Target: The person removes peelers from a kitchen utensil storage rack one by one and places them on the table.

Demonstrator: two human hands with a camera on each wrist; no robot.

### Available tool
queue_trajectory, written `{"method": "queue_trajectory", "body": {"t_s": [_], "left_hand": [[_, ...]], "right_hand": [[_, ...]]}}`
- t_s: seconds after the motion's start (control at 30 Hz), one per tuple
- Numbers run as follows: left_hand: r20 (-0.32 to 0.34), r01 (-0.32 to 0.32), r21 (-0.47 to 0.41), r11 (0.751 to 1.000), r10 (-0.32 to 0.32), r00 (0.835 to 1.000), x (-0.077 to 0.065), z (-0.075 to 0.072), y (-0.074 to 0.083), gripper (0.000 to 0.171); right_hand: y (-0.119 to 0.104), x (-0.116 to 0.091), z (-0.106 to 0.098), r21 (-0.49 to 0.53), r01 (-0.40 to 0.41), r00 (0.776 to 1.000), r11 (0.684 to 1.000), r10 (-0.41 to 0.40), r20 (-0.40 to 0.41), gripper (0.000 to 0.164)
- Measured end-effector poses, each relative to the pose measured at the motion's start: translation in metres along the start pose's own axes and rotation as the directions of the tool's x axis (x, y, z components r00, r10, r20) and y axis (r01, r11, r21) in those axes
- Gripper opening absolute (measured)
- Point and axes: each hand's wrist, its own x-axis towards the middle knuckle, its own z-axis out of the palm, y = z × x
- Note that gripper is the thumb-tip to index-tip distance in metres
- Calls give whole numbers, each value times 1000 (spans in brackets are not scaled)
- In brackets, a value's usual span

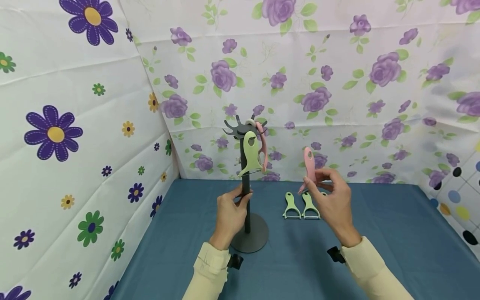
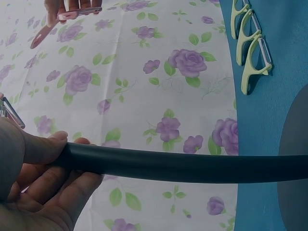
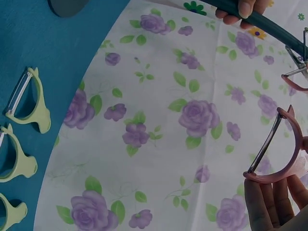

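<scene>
My left hand (image 1: 230, 212) grips the dark upright pole (image 1: 246, 183) of a hook stand, thumb and fingers around it. On the stand's top hooks (image 1: 235, 130) hang a green peeler (image 1: 250, 148) and a pink peeler (image 1: 264, 146), with a whitish piece (image 1: 250, 121) behind them. To the right of the stand, my right hand (image 1: 335, 200) pinches another pink peeler (image 1: 309, 164) in the air, handle up and blade end down. The right wrist view shows its metal blade (image 3: 264, 147) beside my fingers. Green peelers (image 1: 290, 203) lie in a row on the table, one partly hidden behind my right hand.
The stand's round dark base (image 1: 256, 243) rests on the blue tablecloth (image 1: 292, 266). Flower-printed sheets (image 1: 330, 50) rise behind the table and along the left side (image 1: 86, 166). A dotted sheet (image 1: 459, 200) borders the right edge.
</scene>
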Motion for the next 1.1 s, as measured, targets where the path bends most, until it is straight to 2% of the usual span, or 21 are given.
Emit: {"method": "queue_trajectory", "body": {"t_s": [0.27,0.73,1.1], "left_hand": [[3,12,-6,1000,-12,1000,-2,0,0,29],[2,-18,-21,1000,19,1000,-2,1,-2,26],[3,-9,-25,1000,9,1000,-1,0,-3,29]], "right_hand": [[8,-2,-4,-26,-24,1000,999,24,-11,27],[23,-5,-9,-93,-56,998,994,53,-30,30],[32,-6,-14,-118,-90,996,989,86,-33,30]]}}
